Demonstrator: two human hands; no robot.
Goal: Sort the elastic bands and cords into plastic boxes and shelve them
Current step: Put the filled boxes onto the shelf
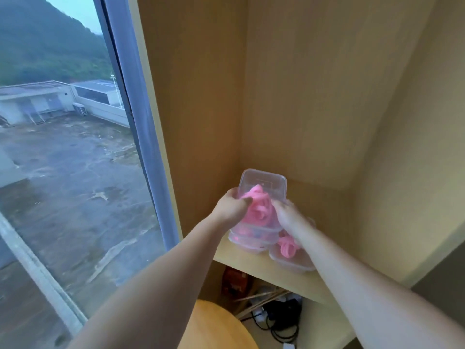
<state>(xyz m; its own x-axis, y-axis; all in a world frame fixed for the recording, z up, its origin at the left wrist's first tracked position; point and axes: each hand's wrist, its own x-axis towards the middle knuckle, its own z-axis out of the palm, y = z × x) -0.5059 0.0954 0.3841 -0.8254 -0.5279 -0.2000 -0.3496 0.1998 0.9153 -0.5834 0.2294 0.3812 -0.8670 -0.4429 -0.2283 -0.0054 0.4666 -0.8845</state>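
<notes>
A clear plastic box (pixel 266 182) with pink elastic bands (pixel 259 207) inside is tilted toward me, held from both sides. My left hand (pixel 230 205) grips its left edge and my right hand (pixel 289 215) grips its right edge. It rests on top of a stack of similar clear boxes (pixel 251 239) with pink bands, standing on the wooden shelf (pixel 241 260). Another clear box (pixel 289 258) with a pink coil sits to the right of the stack, partly behind my right forearm.
The shelf sits in a wooden alcove with a back wall (pixel 302 96) and side panels. A large window (pixel 63 147) is on the left. Below the shelf lie black cables (pixel 279 318), sticks and a dark packet. A round wooden surface (pixel 216 326) is near me.
</notes>
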